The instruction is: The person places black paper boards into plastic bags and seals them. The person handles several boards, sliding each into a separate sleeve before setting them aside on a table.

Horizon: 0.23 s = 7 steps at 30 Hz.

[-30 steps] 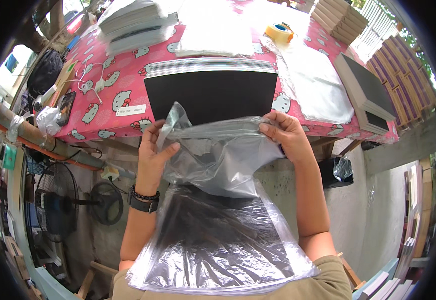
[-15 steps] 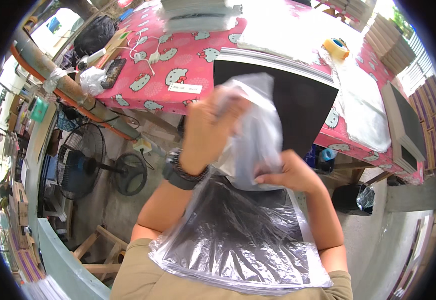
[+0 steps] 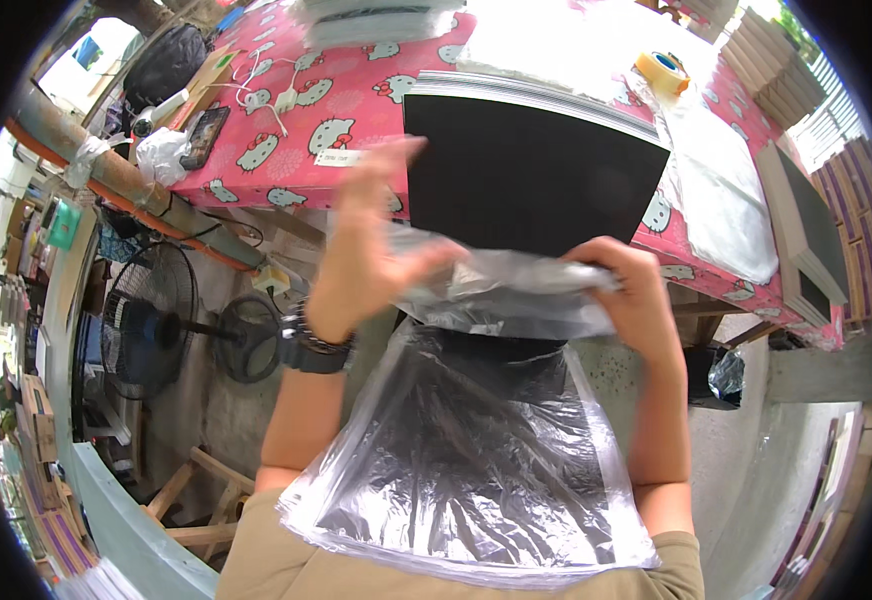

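Note:
In front of my chest my right hand (image 3: 632,290) pinches the right end of a clear plastic bag (image 3: 526,290), thumb against fingers. The bag hangs crosswise, its folds blurred. My left hand (image 3: 364,245), with a dark watch (image 3: 311,345) on the wrist, is raised at the bag's left end. Its fingers are stretched out and apart, with the thumb over the bag's edge. Below, against my body, lies a pile of clear plastic bags (image 3: 476,450) with something black showing through. Just beyond my hands, a stack of black sheets (image 3: 536,165) sits at the table's front edge.
A pink patterned cloth covers the table (image 3: 366,105). On it are a tape roll (image 3: 662,73), white plastic sheets (image 3: 721,200), a phone (image 3: 204,138) and a white cable. Dark boards (image 3: 806,235) stand at the right corner. A fan (image 3: 151,320) is at lower left.
The bag, upright and bunched before, is now lower and spread sideways. My left hand has moved left and its fingers have opened; my right hand has moved up and right with the bag.

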### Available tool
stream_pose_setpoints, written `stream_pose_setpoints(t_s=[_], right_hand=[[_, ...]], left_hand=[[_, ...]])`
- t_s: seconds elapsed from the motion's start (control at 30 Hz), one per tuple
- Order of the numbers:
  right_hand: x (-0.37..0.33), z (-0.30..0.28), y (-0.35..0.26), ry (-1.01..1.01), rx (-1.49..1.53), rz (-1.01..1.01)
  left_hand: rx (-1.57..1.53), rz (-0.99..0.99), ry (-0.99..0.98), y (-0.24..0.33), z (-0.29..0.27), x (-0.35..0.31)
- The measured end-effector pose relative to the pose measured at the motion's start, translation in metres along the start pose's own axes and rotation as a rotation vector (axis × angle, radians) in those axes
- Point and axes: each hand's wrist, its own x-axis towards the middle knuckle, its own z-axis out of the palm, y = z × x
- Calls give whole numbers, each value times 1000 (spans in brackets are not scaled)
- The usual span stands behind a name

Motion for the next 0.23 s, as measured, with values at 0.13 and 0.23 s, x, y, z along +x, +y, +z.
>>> stream_pose_setpoints(t_s=[0.13,0.23], right_hand=[[17,20,-20,-21,37,-85],[15,13,-7,103,208,149]], left_hand=[[-738,-47,-474,45,39,9],[-827,-452,-492,40,54,6]])
